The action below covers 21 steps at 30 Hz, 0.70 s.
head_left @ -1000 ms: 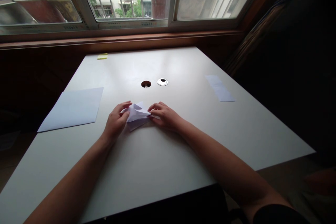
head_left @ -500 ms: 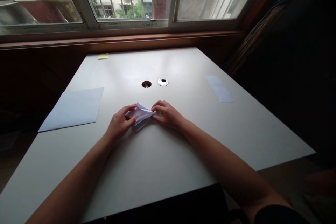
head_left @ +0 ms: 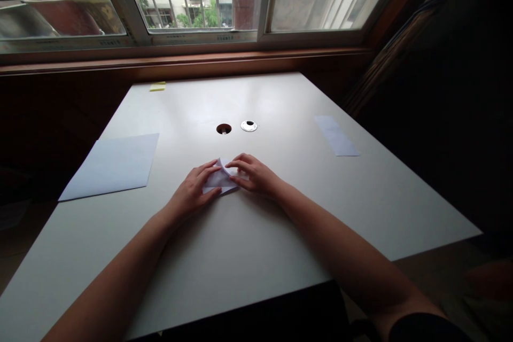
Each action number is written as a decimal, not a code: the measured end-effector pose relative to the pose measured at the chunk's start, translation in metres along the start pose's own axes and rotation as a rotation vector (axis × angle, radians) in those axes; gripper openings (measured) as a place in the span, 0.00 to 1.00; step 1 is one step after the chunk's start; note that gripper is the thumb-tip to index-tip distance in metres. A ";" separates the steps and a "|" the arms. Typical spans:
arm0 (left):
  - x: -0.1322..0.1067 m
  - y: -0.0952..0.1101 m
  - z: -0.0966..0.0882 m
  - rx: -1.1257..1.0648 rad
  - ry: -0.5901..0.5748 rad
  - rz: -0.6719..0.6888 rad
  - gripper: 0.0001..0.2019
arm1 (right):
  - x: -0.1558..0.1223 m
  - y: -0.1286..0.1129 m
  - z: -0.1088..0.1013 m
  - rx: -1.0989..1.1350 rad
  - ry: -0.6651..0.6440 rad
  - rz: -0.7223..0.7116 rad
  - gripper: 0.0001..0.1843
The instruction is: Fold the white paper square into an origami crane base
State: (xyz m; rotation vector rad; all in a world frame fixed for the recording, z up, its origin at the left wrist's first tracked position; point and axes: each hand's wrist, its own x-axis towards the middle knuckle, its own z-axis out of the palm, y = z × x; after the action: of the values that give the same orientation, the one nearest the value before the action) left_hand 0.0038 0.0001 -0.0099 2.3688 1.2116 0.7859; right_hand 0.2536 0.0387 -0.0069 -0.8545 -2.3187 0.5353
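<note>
A small piece of folded white paper (head_left: pixel 219 178) lies on the white table between my two hands, with one flap standing up at its far side. My left hand (head_left: pixel 197 188) holds its left part, thumb at the near edge and fingers across the far side. On the right, my right hand (head_left: pixel 254 173) has the paper's right end between thumb and fingers. My fingers cover both ends of the paper, so its full shape is hidden.
Larger white sheets (head_left: pixel 114 165) lie at the table's left edge. A narrow paper strip (head_left: pixel 336 135) is on the right. Beyond my hands are a round cable hole (head_left: pixel 223 129) and its loose cover (head_left: pixel 249 126). Yellow sticky notes (head_left: pixel 157 86) sit by the far edge, below the window.
My left hand has moved right, closer to my right hand. The paper's open, spread layers have come down flatter, and one flap now stands up between the hands.
</note>
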 end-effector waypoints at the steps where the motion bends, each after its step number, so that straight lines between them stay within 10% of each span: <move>1: 0.000 0.001 0.001 -0.003 -0.012 0.017 0.27 | 0.000 0.000 0.001 -0.011 -0.003 0.001 0.19; 8: -0.001 0.000 0.004 -0.058 -0.013 0.024 0.25 | -0.001 -0.002 0.004 -0.051 0.043 0.072 0.28; 21: -0.001 0.001 0.003 0.034 -0.063 0.094 0.17 | -0.002 0.005 0.001 -0.250 -0.071 0.188 0.15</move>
State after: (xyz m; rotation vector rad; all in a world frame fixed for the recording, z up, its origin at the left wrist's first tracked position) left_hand 0.0055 -0.0016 -0.0125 2.4746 1.1033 0.7190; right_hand 0.2563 0.0407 -0.0109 -1.1977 -2.4178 0.3620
